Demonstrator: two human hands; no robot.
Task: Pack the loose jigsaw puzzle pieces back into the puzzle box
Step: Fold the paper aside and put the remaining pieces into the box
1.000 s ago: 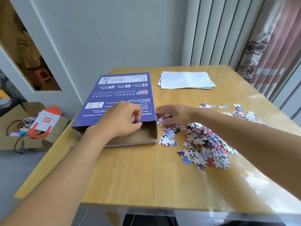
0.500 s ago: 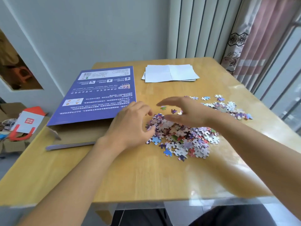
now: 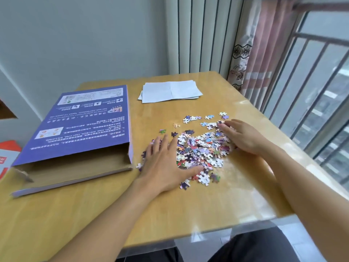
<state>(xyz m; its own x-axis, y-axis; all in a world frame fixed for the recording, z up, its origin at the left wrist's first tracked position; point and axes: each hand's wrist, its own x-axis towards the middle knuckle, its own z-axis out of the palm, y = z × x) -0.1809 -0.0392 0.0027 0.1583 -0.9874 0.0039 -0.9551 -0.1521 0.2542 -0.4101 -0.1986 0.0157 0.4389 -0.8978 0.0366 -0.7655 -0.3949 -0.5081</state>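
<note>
i see both hands down on the pile [image 3: 203,150], which lies on the table [image 3: 113,214] just right of the box [image 3: 81,133]; the left hand [image 3: 166,165] lies flat on the pile's near-left edge, fingers straight and a little spread, thumb out along the near side; the right hand [image 3: 243,138] rests on the far-right edge, fingers straight and close together, tips touching the pieces; neither hand is pinching anything that i can make out; the box lies flat with its open end [image 3: 75,173] facing me, mouth low and wide; i can't see whether any pieces are inside; a few strays [image 3: 207,118] sit beyond the pile, apart from it, and folded paper [image 3: 170,91] lies further back.

my guess is the hands are about to gather a heap and carry it left to the opening; the risks as i judge them: a loose scoop sheds pieces on the way, since they are small and flat; a sweep toward me could push some off the near edge, onto the floor; the box is light and unheld, so shoving pieces at its mouth may slide it away; the strays are easy to leave behind.
</note>
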